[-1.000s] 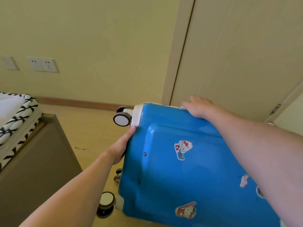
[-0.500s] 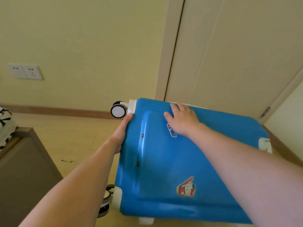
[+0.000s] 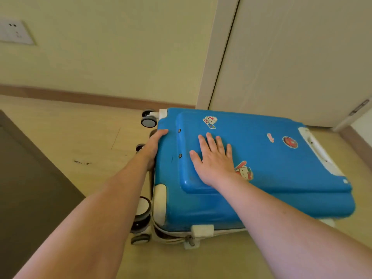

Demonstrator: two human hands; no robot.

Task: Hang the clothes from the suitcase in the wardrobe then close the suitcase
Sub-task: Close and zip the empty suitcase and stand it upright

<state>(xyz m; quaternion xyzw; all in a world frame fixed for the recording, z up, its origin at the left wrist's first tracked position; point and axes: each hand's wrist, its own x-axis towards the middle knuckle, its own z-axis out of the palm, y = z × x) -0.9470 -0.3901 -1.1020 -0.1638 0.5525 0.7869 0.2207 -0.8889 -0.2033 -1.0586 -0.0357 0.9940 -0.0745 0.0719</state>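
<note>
Currently the blue suitcase [image 3: 261, 158] lies flat on the floor [image 3: 80, 137], lid down, just before the closed door [image 3: 291, 57]. Right hand [image 3: 213, 160] rests flat on the lid, fingers [image 3: 211, 140] straight and apart. Left hand [image 3: 154, 146] grips the wheel-end edge, fingers curled around it.

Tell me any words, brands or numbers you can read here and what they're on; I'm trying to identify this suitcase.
No text can be read.
Small pink sticker on the blue suitcase: may be lettering, too blurred to read.
Round red sticker: no legible words.
Cartoon stickers near the top and beside the right hand: pictures only.
Wall socket: no marking shows.
</note>
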